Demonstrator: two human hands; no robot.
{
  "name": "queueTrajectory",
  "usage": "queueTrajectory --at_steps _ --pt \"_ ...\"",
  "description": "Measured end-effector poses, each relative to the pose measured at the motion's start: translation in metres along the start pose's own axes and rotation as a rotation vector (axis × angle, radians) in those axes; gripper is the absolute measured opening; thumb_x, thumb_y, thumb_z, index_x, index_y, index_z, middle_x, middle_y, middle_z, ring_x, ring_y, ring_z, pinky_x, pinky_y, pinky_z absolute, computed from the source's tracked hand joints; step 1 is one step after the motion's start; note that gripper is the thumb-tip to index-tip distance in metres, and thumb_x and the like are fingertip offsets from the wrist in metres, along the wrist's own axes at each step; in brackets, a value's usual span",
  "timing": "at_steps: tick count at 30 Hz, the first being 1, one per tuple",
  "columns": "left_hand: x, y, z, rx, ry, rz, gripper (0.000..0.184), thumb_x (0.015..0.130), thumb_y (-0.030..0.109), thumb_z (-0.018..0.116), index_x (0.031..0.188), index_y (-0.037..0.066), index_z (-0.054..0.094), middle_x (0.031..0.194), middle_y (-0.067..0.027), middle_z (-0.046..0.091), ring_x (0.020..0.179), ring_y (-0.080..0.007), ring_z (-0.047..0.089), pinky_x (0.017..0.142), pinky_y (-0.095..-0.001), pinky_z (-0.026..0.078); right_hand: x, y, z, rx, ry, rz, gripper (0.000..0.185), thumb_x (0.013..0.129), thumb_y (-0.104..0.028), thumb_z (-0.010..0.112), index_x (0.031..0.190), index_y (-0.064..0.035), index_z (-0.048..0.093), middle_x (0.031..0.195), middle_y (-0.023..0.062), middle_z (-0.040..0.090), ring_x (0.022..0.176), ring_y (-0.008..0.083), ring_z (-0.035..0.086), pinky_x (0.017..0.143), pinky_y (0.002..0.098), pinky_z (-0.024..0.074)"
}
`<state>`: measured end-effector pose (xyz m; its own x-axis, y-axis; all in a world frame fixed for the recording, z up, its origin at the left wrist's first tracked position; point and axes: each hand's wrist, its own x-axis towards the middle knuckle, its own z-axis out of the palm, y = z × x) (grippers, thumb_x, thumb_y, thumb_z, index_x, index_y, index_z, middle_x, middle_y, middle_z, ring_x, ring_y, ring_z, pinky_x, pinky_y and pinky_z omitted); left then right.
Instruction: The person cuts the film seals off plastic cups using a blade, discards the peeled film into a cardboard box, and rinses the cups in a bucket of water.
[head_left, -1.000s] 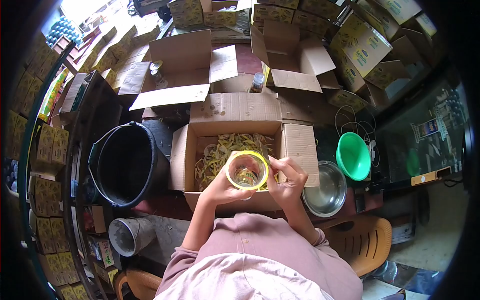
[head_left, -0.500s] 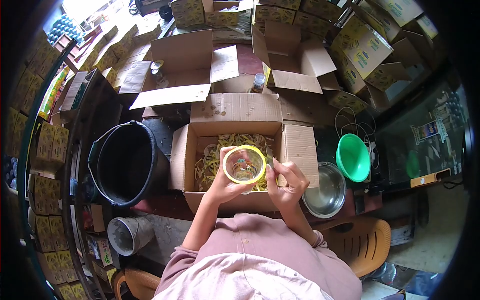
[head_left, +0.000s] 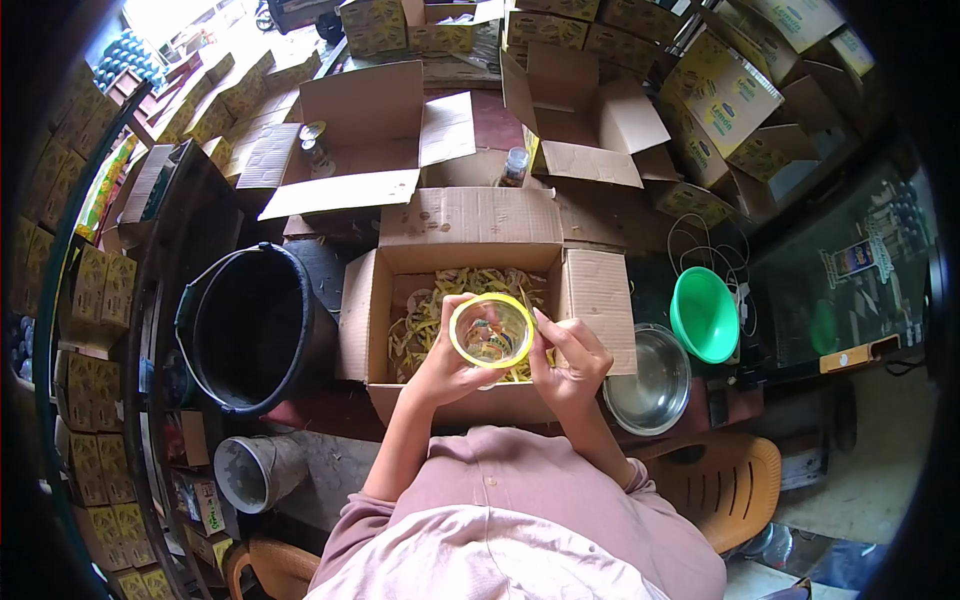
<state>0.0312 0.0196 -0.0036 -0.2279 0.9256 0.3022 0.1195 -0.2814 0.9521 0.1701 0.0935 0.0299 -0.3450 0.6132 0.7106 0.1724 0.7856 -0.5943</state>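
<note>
My left hand is closed round a clear plastic jar with a yellow rim, its open mouth turned up toward me. Coloured print shows through the jar's wall. The fingers of my right hand pinch a small thin blade at the right side of the rim; whether it touches the rim I cannot tell. Both hands are above an open cardboard box, where a heap of yellow strips lies. My palm hides part of the jar.
A black bucket stands left of the box. To the right are a clear round bowl and a green bowl. Two open cartons sit behind, with a small jar between them. A grey bucket is low at left.
The jar has shifted slightly right and down in my left hand. The blade in my right hand has turned, its flat side now less visible beside the rim.
</note>
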Motion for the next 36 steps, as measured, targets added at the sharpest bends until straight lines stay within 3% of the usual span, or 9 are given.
queueTrajectory --at_steps 10,13,20,36 --pt "0.001 0.001 -0.003 0.041 -0.078 -0.024 0.076 0.058 0.006 0.072 0.118 0.005 0.025 0.101 -0.006 0.044 0.094 -0.0146 0.048 0.085 -0.0289 0.04 0.005 0.003 -0.001 0.04 -0.046 0.007 0.031 0.061 0.007 0.065 0.09 -0.0047 0.066 0.063 0.0062 0.054 0.053 0.0164 0.053 0.047 0.0271 0.0423" --pt "-0.002 -0.002 -0.002 -0.069 -0.111 -0.053 0.077 0.059 0.008 0.074 0.119 0.004 0.026 0.103 -0.0069 0.046 0.097 -0.0148 0.049 0.087 -0.0295 0.04 0.005 0.007 -0.001 0.08 -0.055 0.003 0.032 0.061 0.007 0.065 0.09 -0.005 0.066 0.063 0.0059 0.054 0.052 0.0158 0.053 0.047 0.0265 0.0425" --pt "0.002 -0.001 0.0 -0.234 -0.04 0.013 0.061 0.07 0.006 0.065 0.123 0.001 0.035 0.112 -0.0114 0.047 0.107 -0.0197 0.047 0.094 -0.0326 0.037 0.006 0.006 -0.002 0.07 0.022 0.044 0.026 0.065 0.005 0.066 0.089 -0.0042 0.066 0.062 0.0053 0.055 0.05 0.0134 0.053 0.046 0.0253 0.0424" --pt "0.0 -0.002 0.001 -0.174 -0.026 0.023 0.064 0.072 0.007 0.062 0.126 0.002 0.029 0.114 -0.0108 0.044 0.109 -0.0193 0.044 0.093 -0.0322 0.037 -0.009 -0.002 0.002 -0.069 0.088 -0.027 0.029 0.064 0.004 0.067 0.091 -0.0042 0.066 0.06 0.0039 0.052 0.048 0.0136 0.05 0.046 0.0261 0.0415"
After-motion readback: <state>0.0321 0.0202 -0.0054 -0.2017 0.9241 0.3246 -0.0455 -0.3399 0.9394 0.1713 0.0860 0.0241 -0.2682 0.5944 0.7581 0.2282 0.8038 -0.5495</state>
